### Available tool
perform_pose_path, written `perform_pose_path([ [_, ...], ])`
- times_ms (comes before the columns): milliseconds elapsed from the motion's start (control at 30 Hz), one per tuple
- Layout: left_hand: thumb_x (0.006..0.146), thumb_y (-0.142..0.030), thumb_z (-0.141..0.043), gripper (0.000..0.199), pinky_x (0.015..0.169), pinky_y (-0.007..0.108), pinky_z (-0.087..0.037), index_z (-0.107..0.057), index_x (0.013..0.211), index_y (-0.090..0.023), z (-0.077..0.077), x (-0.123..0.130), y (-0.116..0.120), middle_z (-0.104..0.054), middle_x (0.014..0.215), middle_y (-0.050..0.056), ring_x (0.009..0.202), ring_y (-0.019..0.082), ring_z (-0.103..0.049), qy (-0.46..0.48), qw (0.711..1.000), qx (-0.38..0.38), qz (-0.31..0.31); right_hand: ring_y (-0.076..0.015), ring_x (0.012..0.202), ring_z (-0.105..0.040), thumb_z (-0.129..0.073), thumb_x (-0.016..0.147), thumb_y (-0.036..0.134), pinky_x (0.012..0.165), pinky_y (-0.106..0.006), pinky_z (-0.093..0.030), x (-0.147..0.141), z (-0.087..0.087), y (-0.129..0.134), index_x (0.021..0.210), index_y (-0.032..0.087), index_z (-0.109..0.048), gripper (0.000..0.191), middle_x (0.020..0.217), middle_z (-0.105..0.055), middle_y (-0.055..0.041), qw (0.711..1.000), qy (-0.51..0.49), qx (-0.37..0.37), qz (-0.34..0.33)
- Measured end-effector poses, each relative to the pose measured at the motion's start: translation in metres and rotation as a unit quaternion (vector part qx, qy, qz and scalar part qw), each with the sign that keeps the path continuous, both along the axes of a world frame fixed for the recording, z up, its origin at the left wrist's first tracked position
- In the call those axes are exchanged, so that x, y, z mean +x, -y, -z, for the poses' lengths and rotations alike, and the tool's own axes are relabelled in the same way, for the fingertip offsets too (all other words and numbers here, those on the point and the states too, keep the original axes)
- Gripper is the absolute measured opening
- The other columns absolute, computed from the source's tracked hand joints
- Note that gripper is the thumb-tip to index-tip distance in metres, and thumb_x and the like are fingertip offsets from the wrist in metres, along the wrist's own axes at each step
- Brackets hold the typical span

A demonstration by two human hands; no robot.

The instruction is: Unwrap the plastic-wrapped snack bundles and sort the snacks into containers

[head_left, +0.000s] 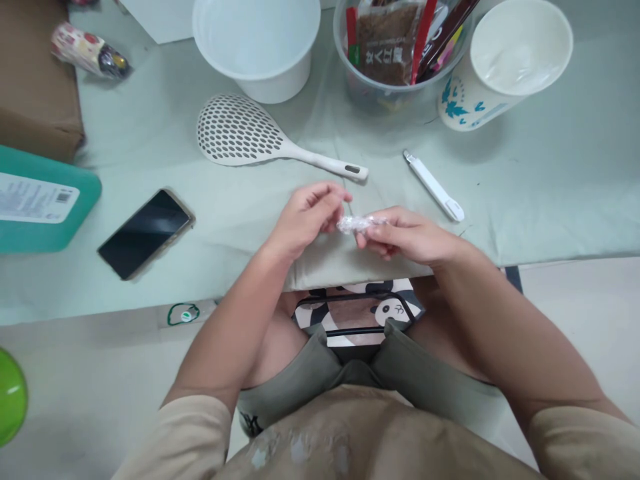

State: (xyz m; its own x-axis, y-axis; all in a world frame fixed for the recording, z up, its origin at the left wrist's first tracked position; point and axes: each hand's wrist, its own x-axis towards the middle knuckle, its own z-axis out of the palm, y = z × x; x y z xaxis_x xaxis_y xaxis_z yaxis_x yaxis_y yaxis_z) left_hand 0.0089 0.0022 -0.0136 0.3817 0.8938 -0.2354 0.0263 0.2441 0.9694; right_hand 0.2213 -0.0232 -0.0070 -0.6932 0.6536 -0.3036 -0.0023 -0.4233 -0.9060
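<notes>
A small bundle of crinkled clear plastic (354, 224) is pinched in my right hand (400, 233), over the front part of the cloth-covered table. Close to its left end is my left hand (315, 215), with curled fingers and the thumb against the index finger; whether it grips any of the plastic is hidden. Just beyond my hands lies a white slotted skimmer (240, 130), its handle pointing right. To the right of it rests a white box cutter (434, 185).
A black phone (146, 233) and a teal container (45, 200) lie left. Along the back stand a white tub (275, 73), a clear bowl of packets (370, 90) and a paper cup (470, 100). A wrapped item (90, 52) lies near a brown box (35, 80).
</notes>
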Motion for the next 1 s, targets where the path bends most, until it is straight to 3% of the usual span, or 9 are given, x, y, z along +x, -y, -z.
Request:
perform_pose_path([
  [100,0.088,-0.054,-0.071,0.029,0.067,0.029,-0.053,-0.072,0.094,-0.025,0.0006,0.0001,0.0033,-0.066,0.084,0.002,0.072,0.015,-0.06,-0.029,0.983,0.158,-0.09,-0.0073,0.05,-0.035,-0.067,0.094,0.051,0.047,-0.022,-0.03,-0.002,0.0004,-0.0001,0.078,0.018,-0.065,0.037,0.055,-0.042,0.0063,0.998,0.026,-0.018,0.05],
  [167,0.081,-0.051,-0.08,0.026,0.081,0.034,-0.057,-0.076,0.089,-0.027,-0.0002,0.0006,0.0048,-0.071,0.101,0.006,0.09,0.019,-0.065,-0.065,0.965,0.246,-0.062,-0.0075,0.051,-0.034,-0.067,0.094,0.05,0.046,-0.022,-0.029,-0.0028,0.0006,-0.0002,0.076,0.018,-0.064,0.037,0.055,-0.041,0.0063,0.997,0.028,-0.022,0.067],
  [233,0.08,-0.048,-0.083,0.022,0.089,0.037,-0.057,-0.08,0.083,-0.027,0.0001,0.0023,0.0056,-0.074,0.109,0.008,0.098,0.022,-0.068,-0.077,0.958,0.277,-0.004,-0.0076,0.051,-0.035,-0.068,0.093,0.052,0.047,-0.022,-0.03,-0.0033,0.0005,-0.0002,0.076,0.018,-0.064,0.038,0.055,-0.04,0.0062,0.997,0.022,-0.02,0.067],
  [367,0.09,-0.049,-0.074,0.026,0.092,0.036,-0.058,-0.085,0.09,-0.025,0.0039,0.0075,0.0062,-0.079,0.096,0.007,0.093,0.02,-0.073,-0.021,0.971,0.231,0.051,-0.0079,0.052,-0.038,-0.072,0.09,0.052,0.048,-0.022,-0.032,-0.0035,-0.0007,0.0002,0.079,0.017,-0.066,0.038,0.057,-0.042,0.0059,0.998,0.028,-0.009,0.063],
  [533,0.086,-0.063,-0.075,0.046,0.068,0.028,-0.057,-0.086,0.101,-0.021,0.0047,0.009,0.007,-0.072,0.068,0.002,0.065,0.013,-0.065,0.019,0.994,0.084,0.067,-0.0115,0.049,-0.042,-0.048,0.091,0.069,0.047,-0.027,-0.033,-0.0025,0.0017,0.0005,0.079,0.017,-0.066,0.056,0.055,-0.051,0.0007,0.997,-0.019,-0.029,0.066],
  [600,0.08,-0.063,-0.08,0.046,0.066,0.027,-0.056,-0.087,0.095,-0.02,0.0036,0.0082,0.0069,-0.074,0.071,0.003,0.064,0.012,-0.065,0.023,0.997,0.06,0.046,-0.0123,0.049,-0.043,-0.047,0.091,0.067,0.048,-0.028,-0.035,-0.003,0.0042,0.0005,0.079,0.017,-0.065,0.054,0.055,-0.054,-0.0007,0.996,-0.018,-0.035,0.076],
  [700,0.075,-0.062,-0.085,0.044,0.069,0.028,-0.058,-0.087,0.09,-0.02,0.002,0.0074,0.0066,-0.079,0.081,0.005,0.07,0.014,-0.069,0.035,0.998,0.039,0.032,-0.0108,0.051,-0.047,-0.061,0.09,0.056,0.05,-0.025,-0.039,-0.0049,0.0066,0.0004,0.078,0.017,-0.066,0.042,0.059,-0.06,-0.0011,0.995,0.017,-0.02,0.096],
  [900,0.076,-0.062,-0.084,0.042,0.075,0.03,-0.061,-0.085,0.087,-0.021,0.0019,0.0079,0.0059,-0.081,0.084,0.005,0.077,0.016,-0.074,0.041,0.998,0.033,0.032,-0.008,0.052,-0.052,-0.074,0.083,0.068,0.049,-0.022,-0.04,-0.0062,0.0025,0.0002,0.07,0.016,-0.066,0.054,0.067,-0.067,-0.0032,0.995,0.039,0.001,0.094],
  [1000,0.076,-0.061,-0.085,0.041,0.078,0.029,-0.061,-0.085,0.087,-0.022,0.0044,0.0074,0.0051,-0.082,0.086,0.005,0.08,0.016,-0.075,0.033,0.998,0.045,0.013,-0.0069,0.048,-0.051,-0.082,0.076,0.065,0.045,-0.021,-0.037,-0.0056,0.001,-0.0003,0.071,0.016,-0.069,0.051,0.066,-0.068,-0.0025,0.988,0.058,-0.002,0.143],
])
